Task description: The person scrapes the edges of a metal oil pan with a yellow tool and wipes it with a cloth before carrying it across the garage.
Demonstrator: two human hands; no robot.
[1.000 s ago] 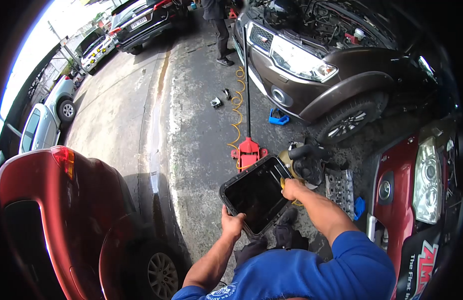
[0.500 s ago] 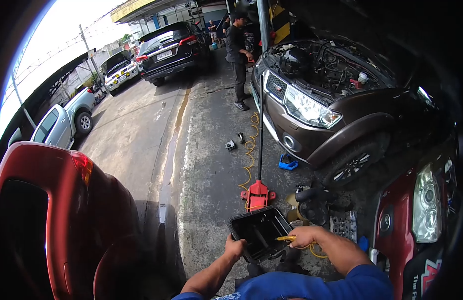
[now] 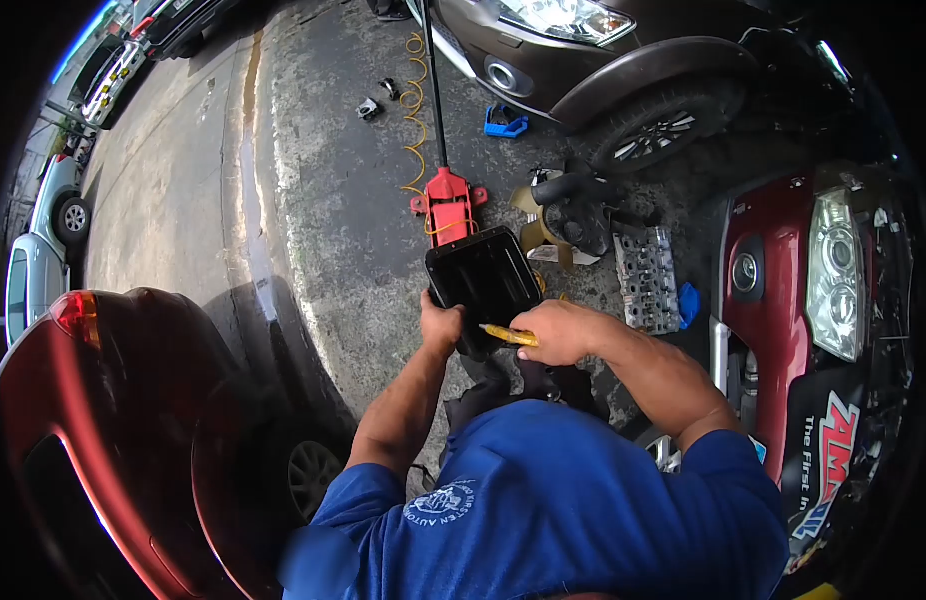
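Observation:
A black rectangular pan (image 3: 488, 285), like an engine oil pan with a flanged rim, is tilted with its hollow inside facing me. My left hand (image 3: 442, 325) is closed on its left edge. In my right hand (image 3: 558, 333) is a yellow air blow gun (image 3: 509, 334), its tip over the near part of the pan and pointing left. My fingers are wrapped round its body. A yellow coiled air hose (image 3: 414, 120) runs along the floor by the jack; its link to the gun is partly hidden.
Just beyond the pan stands a red floor jack (image 3: 450, 205) with a long black handle. A cylinder head (image 3: 646, 280), a fan shroud (image 3: 545, 225) and a blue plastic piece (image 3: 505, 122) lie on the floor. A red car (image 3: 133, 420) is at left, a red front bumper (image 3: 768, 260) at right.
My view has tipped further down, so more of the blue shirt shows. The blow gun's tip has shifted left and nearer me over the pan; both hands keep their grip.

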